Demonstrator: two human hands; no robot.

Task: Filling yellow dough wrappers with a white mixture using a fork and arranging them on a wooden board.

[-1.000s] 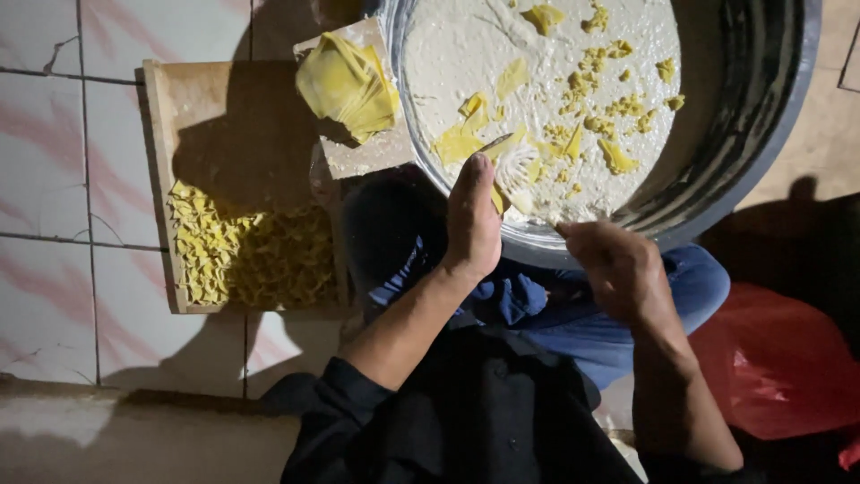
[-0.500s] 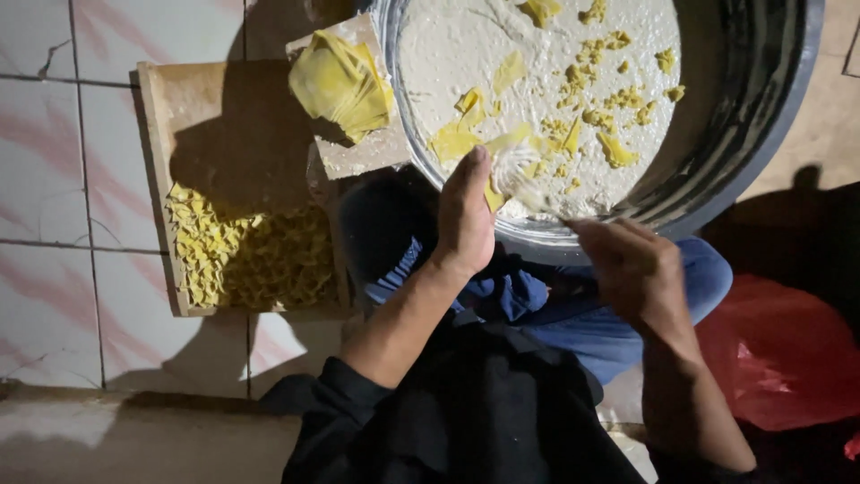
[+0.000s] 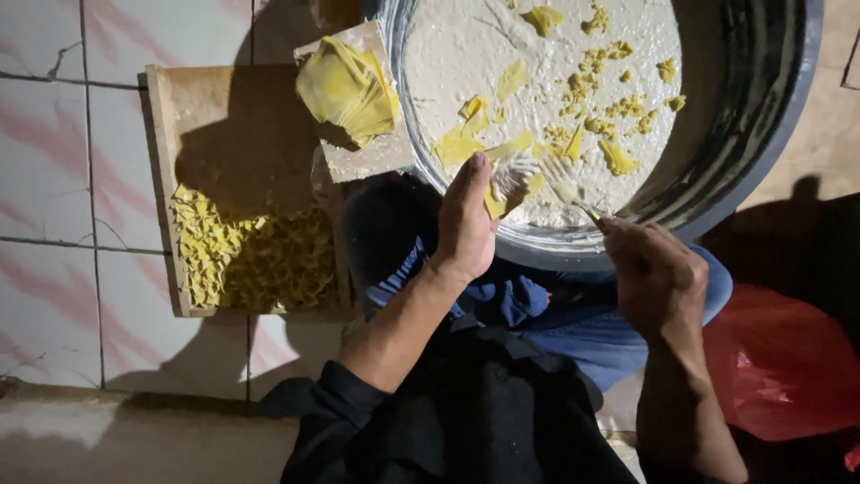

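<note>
Nearest the camera, the right hand [image 3: 658, 278] is closed around a thin utensil [image 3: 573, 199] — its floury tip reaches over the rim of the basin [image 3: 761, 134] into the white paste. The left hand [image 3: 466, 220] lies flat and open at the rim, fingers [image 3: 475, 175] extended, tips touching a yellow wrapper [image 3: 494, 199]; it grips nothing that I can make out. The wrapper looks thin, soft and limp, likely damp and tacky from the paste, so it would tear if pulled hard — best pinched lightly at a dry edge or corner. Left of the basin, a stack of wrappers [image 3: 348, 90] sits on a small board [image 3: 376, 157]. Beside it a wooden tray [image 3: 215, 99] holds rows of folded dumplings [image 3: 255, 260] on the tiled floor [image 3: 54, 179].
</note>
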